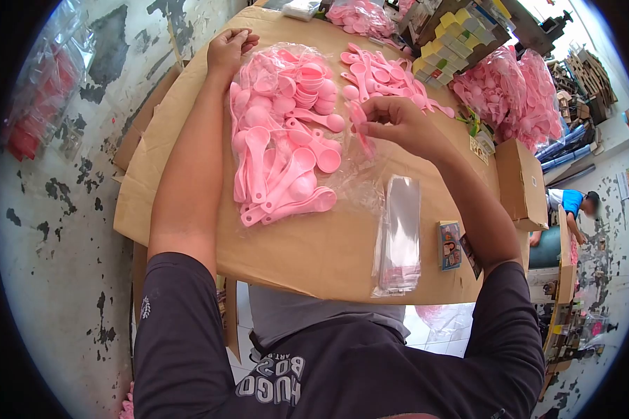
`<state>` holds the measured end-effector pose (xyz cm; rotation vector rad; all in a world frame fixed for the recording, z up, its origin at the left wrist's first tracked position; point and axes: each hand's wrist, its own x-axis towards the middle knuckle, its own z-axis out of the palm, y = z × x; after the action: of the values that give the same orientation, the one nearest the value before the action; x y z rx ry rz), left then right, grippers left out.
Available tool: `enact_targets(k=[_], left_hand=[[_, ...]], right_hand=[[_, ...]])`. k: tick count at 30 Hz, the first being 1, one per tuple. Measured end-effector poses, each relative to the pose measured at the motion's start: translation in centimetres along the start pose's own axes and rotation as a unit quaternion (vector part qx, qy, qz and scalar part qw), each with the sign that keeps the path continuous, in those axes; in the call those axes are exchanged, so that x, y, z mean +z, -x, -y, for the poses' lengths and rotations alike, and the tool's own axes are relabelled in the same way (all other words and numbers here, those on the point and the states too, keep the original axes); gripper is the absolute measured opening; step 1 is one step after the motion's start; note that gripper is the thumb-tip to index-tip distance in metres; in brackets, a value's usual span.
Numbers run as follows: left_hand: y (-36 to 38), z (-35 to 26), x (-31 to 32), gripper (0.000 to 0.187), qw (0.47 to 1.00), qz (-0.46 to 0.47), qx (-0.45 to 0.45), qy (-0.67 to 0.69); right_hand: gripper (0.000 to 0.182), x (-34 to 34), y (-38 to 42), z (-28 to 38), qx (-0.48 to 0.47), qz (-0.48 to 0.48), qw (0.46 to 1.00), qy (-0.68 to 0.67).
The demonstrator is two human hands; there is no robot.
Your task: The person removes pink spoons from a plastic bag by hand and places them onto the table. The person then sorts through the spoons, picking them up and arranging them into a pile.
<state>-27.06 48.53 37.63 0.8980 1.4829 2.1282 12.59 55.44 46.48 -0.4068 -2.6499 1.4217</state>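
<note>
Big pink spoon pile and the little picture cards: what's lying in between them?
In the head view, clear plastic sleeves lie between the pink spoon pile and the picture cards.

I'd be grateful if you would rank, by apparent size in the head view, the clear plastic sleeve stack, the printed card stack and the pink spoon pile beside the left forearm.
1. Pink spoon pile
2. Clear plastic sleeve stack
3. Printed card stack

A peeling wall (45, 160) stands left, a brown box (518, 178) and blue-shirted person (573, 201) right.
</note>
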Motion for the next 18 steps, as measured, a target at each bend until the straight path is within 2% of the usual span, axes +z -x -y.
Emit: enact_targets(k=[1, 3, 5, 6, 7, 9, 10, 11, 12, 13, 14, 16, 18], left_hand=[[-0.1, 0.0, 0.1, 0.027, 1.000, 0.001, -0.001, 0.001], [-0.1, 0.1, 0.2, 0.027, 1.000, 0.003, 0.000, 0.000], [-0.1, 0.1, 0.1, 0.027, 1.000, 0.003, 0.000, -0.003], [-0.1, 0.1, 0.1, 0.026, 1.000, 0.004, 0.004, -0.001], [-0.1, 0.1, 0.1, 0.026, 1.000, 0.006, 0.007, 0.000], [-0.2, 0.3, 0.0, 0.026, 1.000, 0.008, 0.006, 0.001], [-0.3, 0.3, 0.0, 0.026, 1.000, 0.011, 0.004, 0.002], [-0.3, 0.3, 0.1, 0.026, 1.000, 0.011, 0.005, 0.002], [-0.4, 0.4, 0.0, 0.026, 1.000, 0.012, 0.007, -0.006], [-0.4, 0.4, 0.0, 0.026, 1.000, 0.011, 0.009, -0.013], [-0.3, 0.2, -0.1, 0.026, 1.000, 0.010, 0.009, -0.013], [-0.1, 0.0, 0.1, 0.026, 1.000, 0.007, 0.010, -0.019], [-0.3, 0.4, 0.1, 0.027, 1.000, 0.013, 0.007, -0.009]], right_hand=[[0.019, -0.1, 0.2, 0.1, 0.013, -0.017, 0.995, -0.093], [0.018, -0.4, 0.7, 0.7, -0.003, -0.023, 0.994, -0.104], [0.024, -1.5, 0.8, 0.9, -0.020, -0.095, 0.989, -0.109], [0.026, -2.7, 0.4, -0.3, -0.070, -0.128, 0.986, -0.086], [0.026, -4.0, 0.3, -0.5, -0.070, -0.128, 0.986, -0.086], [0.026, -6.0, 0.1, -0.7, -0.030, -0.225, 0.974, -0.027], [0.029, -6.0, -0.2, -0.6, -0.040, -0.290, 0.954, 0.061], [0.029, -5.9, -0.3, -0.4, -0.040, -0.291, 0.954, 0.061], [0.030, -5.7, -0.4, -0.4, -0.104, -0.388, 0.862, 0.309], [0.032, -5.1, -0.7, 0.0, -0.160, -0.452, 0.698, 0.531], [0.032, -4.3, -1.0, 0.3, -0.161, -0.452, 0.699, 0.531], [0.033, -1.9, -1.4, 0.6, -0.193, -0.304, 0.873, 0.329], [0.028, 1.0, -1.4, 2.9, -0.097, -0.132, 0.964, 0.211]])
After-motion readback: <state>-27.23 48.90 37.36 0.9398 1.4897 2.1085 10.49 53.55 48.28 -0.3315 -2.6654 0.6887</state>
